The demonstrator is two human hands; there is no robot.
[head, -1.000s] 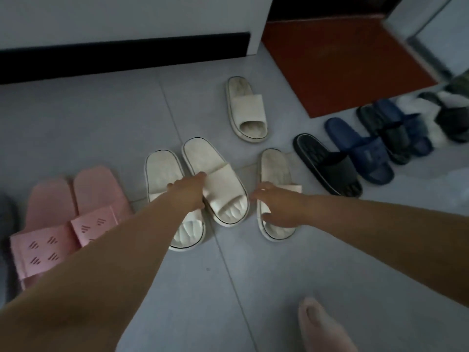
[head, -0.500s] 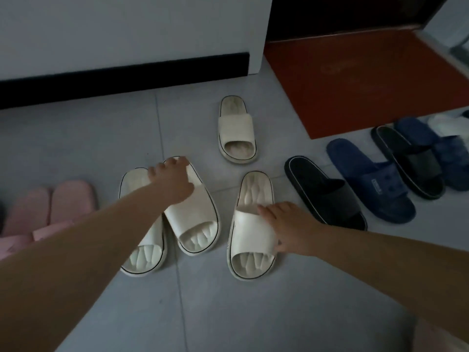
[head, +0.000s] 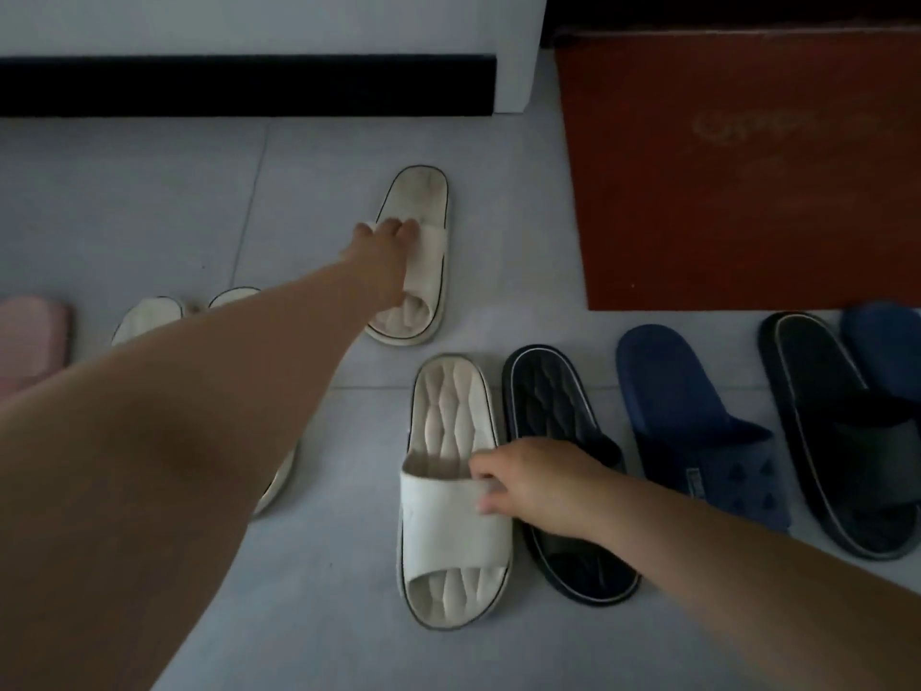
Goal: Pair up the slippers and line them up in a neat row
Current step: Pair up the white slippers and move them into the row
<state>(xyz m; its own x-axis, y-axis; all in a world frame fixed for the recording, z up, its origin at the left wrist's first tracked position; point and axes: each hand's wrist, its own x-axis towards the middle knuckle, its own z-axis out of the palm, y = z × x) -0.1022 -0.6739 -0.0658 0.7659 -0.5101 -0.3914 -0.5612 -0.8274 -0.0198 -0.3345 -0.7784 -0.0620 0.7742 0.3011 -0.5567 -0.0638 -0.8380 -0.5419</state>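
The left hand [head: 386, 249] is stretched right out, fingers hooked over the strap of the far white slipper [head: 418, 192]. That band is the one part that lets a flat slide be dragged or lifted single-handed. Closer in, the right hand [head: 543, 483] has thumb and fingertips pinched on the strap edge of the near white slipper [head: 448, 416]. This one lies toe toward the person, tight against a black slipper [head: 563, 471], possibly touching it. The spot looks deliberate: it sits on the end of the row with room on its left for a mate.

The far slipper points the same way but sits alone up the tiled floor [head: 124, 192], nearer the black skirting [head: 249, 84]. Bringing it down alongside looks like the job in hand.

Rightward the row runs on with a navy slipper [head: 697, 441] and a second black slipper [head: 837, 441], so the colours there seem unmatched yet. Under the left forearm a white pair [head: 149, 316] lies side by side, with a pink slipper [head: 30, 336] at the frame edge. A red mat [head: 737, 167] fills the top right.
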